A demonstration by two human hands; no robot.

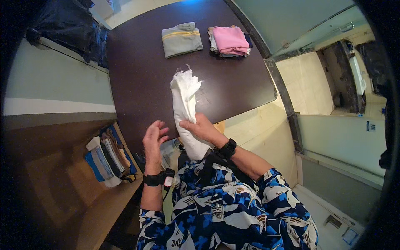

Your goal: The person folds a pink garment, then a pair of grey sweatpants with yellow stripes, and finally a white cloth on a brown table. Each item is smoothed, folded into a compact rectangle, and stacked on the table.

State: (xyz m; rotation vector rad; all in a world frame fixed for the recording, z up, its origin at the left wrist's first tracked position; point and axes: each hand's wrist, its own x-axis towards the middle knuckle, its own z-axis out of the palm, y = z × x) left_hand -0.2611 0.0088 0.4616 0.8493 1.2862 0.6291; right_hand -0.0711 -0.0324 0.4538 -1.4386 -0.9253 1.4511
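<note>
A white cloth (184, 97) with a frayed far end is bunched lengthwise in my right hand (201, 126). My right thumb lies across its top, and the cloth's near end hangs close to my body. To the left of it, my left hand (154, 134) is raised with fingers apart and slightly curled, holding nothing. The cloth's far part extends over the dark brown table (140, 78). Farther back on the table lies a folded grey cloth (182, 42) with yellow stripes. Beside it on the right is a stack of folded cloths with a pink cloth (231, 40) on top.
At lower left, a wooden shelf compartment (62, 168) holds a row of folded clothes (107, 159). A black plastic-like cover (68, 31) hangs at the table's upper left. Right of the table, a doorway opens onto a tiled floor (304, 81).
</note>
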